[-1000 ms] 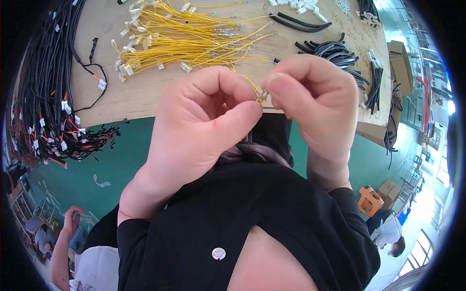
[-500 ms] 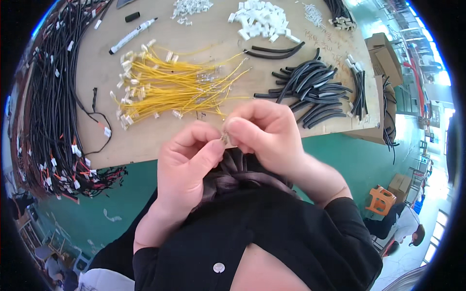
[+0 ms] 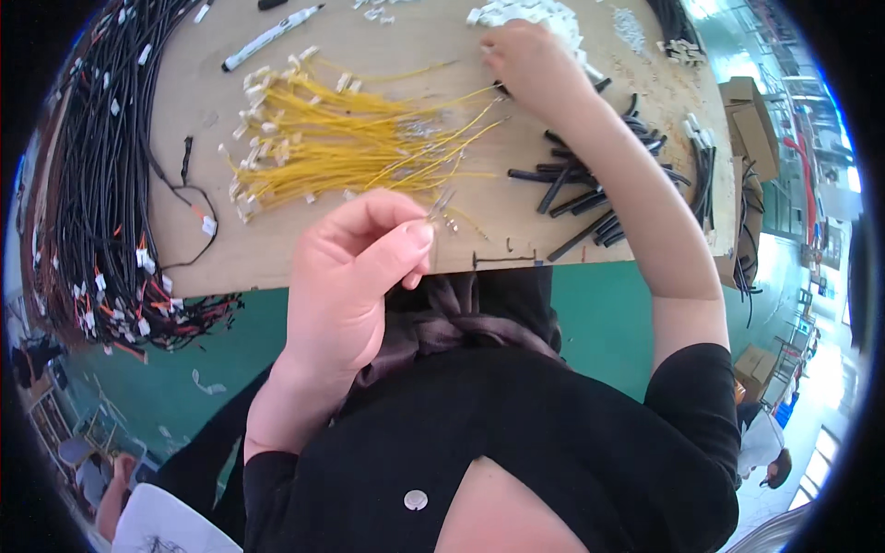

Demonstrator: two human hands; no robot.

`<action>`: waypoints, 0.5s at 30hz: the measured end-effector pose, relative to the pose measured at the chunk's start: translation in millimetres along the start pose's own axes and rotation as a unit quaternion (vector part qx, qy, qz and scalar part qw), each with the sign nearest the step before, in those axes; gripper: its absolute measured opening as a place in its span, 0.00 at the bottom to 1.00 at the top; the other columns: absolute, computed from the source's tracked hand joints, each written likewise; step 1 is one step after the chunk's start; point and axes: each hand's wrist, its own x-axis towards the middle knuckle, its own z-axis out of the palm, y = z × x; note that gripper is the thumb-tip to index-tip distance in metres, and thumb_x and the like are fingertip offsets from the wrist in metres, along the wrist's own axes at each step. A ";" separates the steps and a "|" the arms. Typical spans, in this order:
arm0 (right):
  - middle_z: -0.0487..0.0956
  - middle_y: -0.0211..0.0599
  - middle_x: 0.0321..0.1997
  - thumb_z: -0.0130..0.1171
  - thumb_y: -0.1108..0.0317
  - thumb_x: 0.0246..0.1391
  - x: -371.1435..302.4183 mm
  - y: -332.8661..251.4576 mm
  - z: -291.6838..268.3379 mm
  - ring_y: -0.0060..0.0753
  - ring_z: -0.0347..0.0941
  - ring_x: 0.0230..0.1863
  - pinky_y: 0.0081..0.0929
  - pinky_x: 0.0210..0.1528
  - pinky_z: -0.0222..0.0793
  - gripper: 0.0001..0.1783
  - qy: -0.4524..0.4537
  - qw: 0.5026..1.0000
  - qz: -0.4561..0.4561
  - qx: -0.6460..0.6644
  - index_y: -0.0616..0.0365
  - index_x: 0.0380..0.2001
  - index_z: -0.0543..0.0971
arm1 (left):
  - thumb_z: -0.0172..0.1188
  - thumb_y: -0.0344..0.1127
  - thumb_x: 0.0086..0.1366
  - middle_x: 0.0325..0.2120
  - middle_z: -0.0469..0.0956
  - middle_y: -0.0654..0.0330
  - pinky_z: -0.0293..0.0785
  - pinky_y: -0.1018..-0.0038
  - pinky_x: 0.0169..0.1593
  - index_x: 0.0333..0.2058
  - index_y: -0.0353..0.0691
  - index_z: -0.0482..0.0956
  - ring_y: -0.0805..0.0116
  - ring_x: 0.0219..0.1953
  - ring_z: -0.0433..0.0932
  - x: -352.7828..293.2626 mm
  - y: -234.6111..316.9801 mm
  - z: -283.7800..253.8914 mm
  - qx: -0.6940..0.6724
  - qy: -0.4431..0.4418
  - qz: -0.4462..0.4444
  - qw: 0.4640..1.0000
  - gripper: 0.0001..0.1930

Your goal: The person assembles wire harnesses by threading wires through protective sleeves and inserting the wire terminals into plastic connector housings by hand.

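Note:
Near the table's front edge, my left hand (image 3: pixel 364 267) is closed, with thumb and forefinger pinching small, thin metal terminals (image 3: pixel 442 203) that stick up past the fingertips. What they are attached to is hidden by the fingers. My right hand (image 3: pixel 535 69) is stretched far forward at the near left side of a pile of white plastic housings (image 3: pixel 553 20). Its fingers are bent and blurred; whether anything is between them does not show. Just beyond my left hand lies a bundle of yellow wires (image 3: pixel 323 134), with white connectors at the left ends and bare metal terminals at the right.
Short black tubes (image 3: pixel 590 184) lie in a heap under my right forearm. Long black cables (image 3: pixel 101 203) hang over the table's left side. A marker (image 3: pixel 272 37) lies at the back left, and small clear pieces (image 3: pixel 630 32) at the back right. Cardboard boxes (image 3: pixel 749 120) stand beyond the right edge.
My right hand has left my left hand and reached forward to the white housings. My left hand stays pinched near the table edge. The view has shifted slightly.

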 end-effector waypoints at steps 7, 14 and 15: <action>0.72 0.38 0.28 0.48 0.71 0.46 -56.6 -50.3 -59.5 0.23 0.70 0.25 0.17 0.25 0.66 0.13 -0.033 0.700 0.098 0.706 0.66 0.36 0.71 | 0.53 0.25 0.51 0.19 0.69 0.65 0.60 0.85 0.25 0.25 0.33 0.71 0.80 0.21 0.65 -4.5 5.4 0.2 -0.028 -0.010 -0.009 1.000 0.02; 0.69 0.44 0.34 0.46 0.73 0.49 -98.3 -80.0 -51.7 0.22 0.70 0.26 0.17 0.26 0.67 0.12 -0.007 0.498 0.075 0.864 0.68 0.37 0.64 | 0.53 0.26 0.50 0.20 0.69 0.64 0.61 0.85 0.26 0.25 0.33 0.71 0.80 0.21 0.65 -5.3 6.1 5.5 -0.015 -0.051 -0.016 0.998 0.03; 0.69 0.44 0.34 0.47 0.72 0.49 -98.6 -80.8 -51.3 0.23 0.70 0.26 0.18 0.27 0.67 0.13 -0.006 0.479 0.071 0.875 0.68 0.37 0.64 | 0.53 0.26 0.50 0.20 0.69 0.64 0.61 0.85 0.26 0.25 0.33 0.71 0.80 0.21 0.65 -5.9 6.2 5.8 -0.013 -0.049 -0.016 0.999 0.03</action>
